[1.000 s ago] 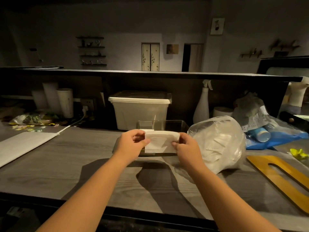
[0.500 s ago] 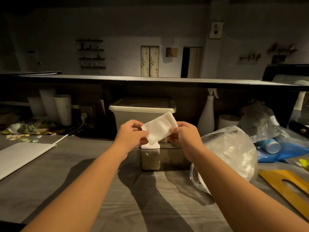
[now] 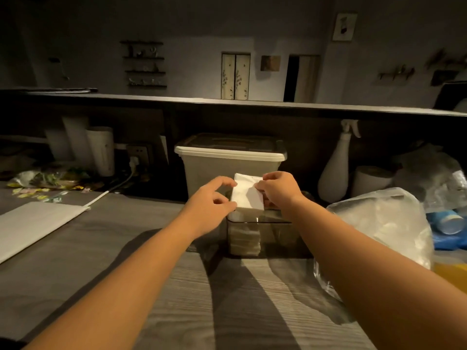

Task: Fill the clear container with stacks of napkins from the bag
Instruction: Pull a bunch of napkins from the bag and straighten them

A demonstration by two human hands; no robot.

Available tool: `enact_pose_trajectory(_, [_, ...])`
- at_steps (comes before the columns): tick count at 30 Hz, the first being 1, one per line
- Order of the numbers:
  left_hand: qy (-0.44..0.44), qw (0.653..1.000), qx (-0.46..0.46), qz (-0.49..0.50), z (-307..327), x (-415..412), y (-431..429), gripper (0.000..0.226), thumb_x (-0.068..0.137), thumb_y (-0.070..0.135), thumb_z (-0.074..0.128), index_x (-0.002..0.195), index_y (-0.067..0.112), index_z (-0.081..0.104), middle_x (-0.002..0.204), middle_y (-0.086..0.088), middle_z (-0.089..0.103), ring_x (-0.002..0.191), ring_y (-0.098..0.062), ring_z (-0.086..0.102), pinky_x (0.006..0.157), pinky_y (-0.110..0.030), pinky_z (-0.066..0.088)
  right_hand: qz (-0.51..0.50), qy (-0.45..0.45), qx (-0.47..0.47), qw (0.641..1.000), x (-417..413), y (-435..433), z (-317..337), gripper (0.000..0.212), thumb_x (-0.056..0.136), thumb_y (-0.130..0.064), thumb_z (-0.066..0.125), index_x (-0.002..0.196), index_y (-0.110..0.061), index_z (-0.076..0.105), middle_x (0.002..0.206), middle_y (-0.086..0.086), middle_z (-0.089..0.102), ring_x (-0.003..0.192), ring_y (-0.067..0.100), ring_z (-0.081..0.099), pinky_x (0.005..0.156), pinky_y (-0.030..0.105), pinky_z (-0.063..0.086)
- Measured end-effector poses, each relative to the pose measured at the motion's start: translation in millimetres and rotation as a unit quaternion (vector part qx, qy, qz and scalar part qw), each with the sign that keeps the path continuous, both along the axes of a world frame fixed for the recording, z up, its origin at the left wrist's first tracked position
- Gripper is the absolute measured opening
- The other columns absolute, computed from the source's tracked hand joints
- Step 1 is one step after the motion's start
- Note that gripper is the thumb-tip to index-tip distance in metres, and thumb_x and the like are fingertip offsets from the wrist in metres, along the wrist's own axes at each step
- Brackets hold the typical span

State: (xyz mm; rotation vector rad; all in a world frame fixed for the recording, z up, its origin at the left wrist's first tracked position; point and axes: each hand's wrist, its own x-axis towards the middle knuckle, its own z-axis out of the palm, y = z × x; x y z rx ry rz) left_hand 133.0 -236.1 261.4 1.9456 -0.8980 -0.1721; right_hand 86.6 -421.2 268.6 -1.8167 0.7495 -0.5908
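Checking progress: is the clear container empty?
No, a stack of napkins shows through the front wall of the clear container, on its left side.

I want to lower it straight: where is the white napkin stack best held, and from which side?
By its left and right edges, coming from both sides: the napkin stack is soft and stands roughly upright over the clear container, so pinching both edges should keep it square.

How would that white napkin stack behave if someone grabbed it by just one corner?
Probably floppy: the napkin stack is thin folded paper, held at both edges by the left hand and right hand. Likely very light, since light pinches alone carry it. Its loose layers could fan apart.
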Motion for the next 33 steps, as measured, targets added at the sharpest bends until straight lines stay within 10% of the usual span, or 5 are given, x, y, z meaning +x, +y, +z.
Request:
enact_pose_trajectory(8, [-0.123, 0.99, 0.069, -0.022, -9.1, -2.2, 14.4, 0.037, 0.083, 0.025, 0.06, 0.105, 0.054, 0.066, 0.099, 0.032, 0.058, 0.117, -0.008, 0.048, 0.106, -0.04, 0.029, 0.037, 0.062, -0.06, 0.996, 9.0, 2.1, -11.0, 0.009, 0.09, -0.018, 0.073, 0.097, -0.019, 0.068, 0.103, 0.003, 0.065, 0.103, 0.022, 0.062, 0.093, 0.038, 0.057])
enact_pose_trajectory(23, [-0.389, 0.888, 0.243, -0.024, -15.5, -13.0, 7.5, 0.047, 0.087, 0.023, 0.051, 0.131, 0.038, 0.051, 0.129, 0.015, 0.047, 0.13, -0.012, 0.026, 0.107, -0.038, 0.019, 0.037, 0.185, -0.064, 0.98, 13.4, 3.3, -13.7, 0.013, 0.093, -0.014, 0.063, 0.104, -0.006, 0.065, 0.099, 0.01, 0.068, 0.082, 0.02, 0.064, 0.066, 0.025, 0.052])
enact_pose_trajectory(33, [-0.311, 0.907, 0.282, -0.024, -10.4, -19.1, 4.7, 0.043, 0.085, 0.017, 0.053, 0.124, 0.033, 0.059, 0.127, 0.009, 0.046, 0.125, -0.02, 0.023, 0.107, -0.037, 0.027, 0.056, 0.197, -0.285, 0.936, 13.1, 6.8, -19.1, 0.015, 0.089, -0.02, 0.071, 0.101, -0.013, 0.065, 0.088, 0.001, 0.063, 0.081, 0.017, 0.061, 0.068, 0.024, 0.05])
